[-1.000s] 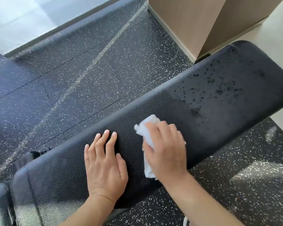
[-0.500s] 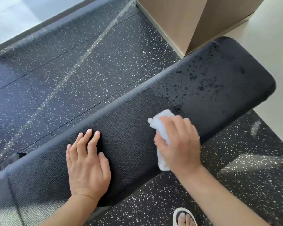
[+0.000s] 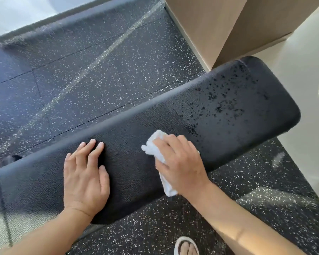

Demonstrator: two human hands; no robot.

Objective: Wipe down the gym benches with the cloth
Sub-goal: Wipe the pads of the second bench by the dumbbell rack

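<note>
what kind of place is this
Most likely a gym: a long black padded bench stands on speckled rubber flooring, and the right hand wipes it with a white cloth.

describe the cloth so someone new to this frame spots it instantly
Find the long black padded gym bench crossing the speckled rubber floor. Two hands lie on it; the cloth is bunched under the right hand, beside the droplet-spotted end. It is the only white thing on the black pad; the left hand lies flat, holding nothing.
</note>
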